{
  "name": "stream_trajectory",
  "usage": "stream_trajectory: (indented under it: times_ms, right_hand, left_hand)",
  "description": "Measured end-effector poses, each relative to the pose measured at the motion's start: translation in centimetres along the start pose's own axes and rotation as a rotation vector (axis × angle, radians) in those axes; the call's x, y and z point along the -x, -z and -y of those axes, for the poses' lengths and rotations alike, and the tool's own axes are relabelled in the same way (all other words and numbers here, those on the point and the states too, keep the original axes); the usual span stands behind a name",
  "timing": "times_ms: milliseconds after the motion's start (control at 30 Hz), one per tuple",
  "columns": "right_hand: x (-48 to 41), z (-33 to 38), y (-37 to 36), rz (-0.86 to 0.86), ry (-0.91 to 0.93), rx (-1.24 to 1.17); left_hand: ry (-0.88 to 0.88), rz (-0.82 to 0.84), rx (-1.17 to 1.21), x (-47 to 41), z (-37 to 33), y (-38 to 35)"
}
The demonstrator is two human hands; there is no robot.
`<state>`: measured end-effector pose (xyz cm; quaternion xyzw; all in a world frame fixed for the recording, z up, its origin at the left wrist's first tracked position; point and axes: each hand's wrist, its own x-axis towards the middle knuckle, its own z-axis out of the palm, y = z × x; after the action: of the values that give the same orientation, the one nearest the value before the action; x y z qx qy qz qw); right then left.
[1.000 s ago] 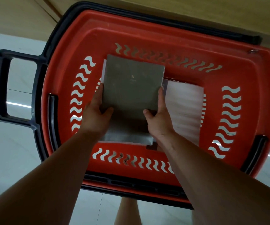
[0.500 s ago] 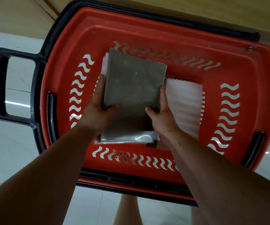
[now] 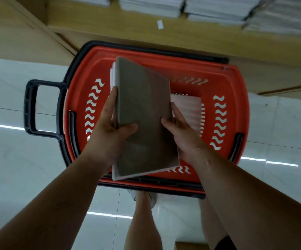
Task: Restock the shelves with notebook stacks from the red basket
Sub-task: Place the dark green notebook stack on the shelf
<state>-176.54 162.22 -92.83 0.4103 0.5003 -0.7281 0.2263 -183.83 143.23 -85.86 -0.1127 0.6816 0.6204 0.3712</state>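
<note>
Both hands grip the stack (image 3: 144, 116) of notebooks, grey cover on top and white page edges showing at its left side and near end, and hold it tilted above the basket (image 3: 200, 69). The left hand (image 3: 110, 134) clasps the left edge, thumb laid over the cover; the right hand (image 3: 184, 134) clasps the right edge the same way. A pale stack (image 3: 187, 109) lies inside the basket on the right, partly hidden by the held one. The basket stands on the tiled floor (image 3: 19, 168) against the wooden shelf (image 3: 128, 33), where white stacks (image 3: 218, 8) sit in a row.
</note>
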Motion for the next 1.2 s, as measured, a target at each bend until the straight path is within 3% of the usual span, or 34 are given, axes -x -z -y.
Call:
stream_trajectory:
  times_ms: [433,767,967,1200]
  right_hand:
    - [23.4,12.7,-1.2,0.184,-0.012,-0.03]
    - [38.6,22.5,-0.7,0.304,0.224,-0.083]
    - [43.1,27.5,3.8,0.309,0.435,-0.007]
    - [44.0,30.2,10.5,0.148,0.456,-0.067]
  left_hand:
    - [-0.099,-0.079,0.03,21.9,-18.8,-3.8]
    - [-0.265,-0.134,0.177,36.0,-32.6,-9.4]
    - [-0.308,-0.127,0.084,37.5,-36.6,-12.4]
    - [-0.175,-0.087,0.059,32.4,-36.3,-18.2]
